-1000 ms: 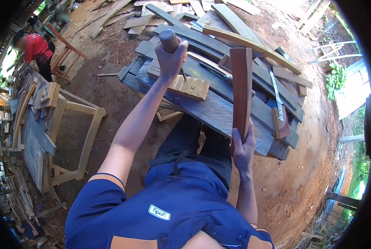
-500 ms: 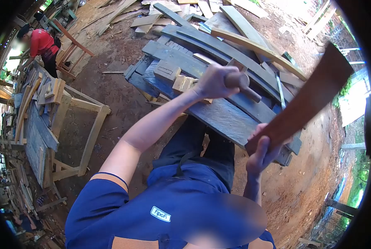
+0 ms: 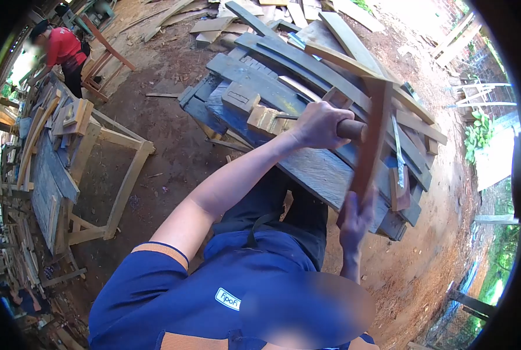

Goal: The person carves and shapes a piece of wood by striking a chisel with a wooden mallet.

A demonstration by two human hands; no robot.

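My left hand (image 3: 319, 125) is shut on the round wooden handle of a mallet (image 3: 352, 129), whose end touches a reddish-brown curved wood piece (image 3: 372, 137). Gripping the lower end of that piece, my right hand (image 3: 355, 219) holds it upright and edge-on over a stack of grey planks (image 3: 307, 169). A pale notched wood block (image 3: 265, 119) lies on the stack just left of my left hand. The mallet's head is hidden behind the wood piece.
More planks and offcuts (image 3: 342, 52) pile up behind the stack on red earth. An open wooden frame (image 3: 123, 186) and a bench with wood parts (image 3: 50, 175) stand at left. A person in a red shirt (image 3: 62, 49) works at far upper left.
The reddish wood piece swung from leaning far right back to upright and edge-on. My left hand with the mallet shifted slightly right, up against the piece.
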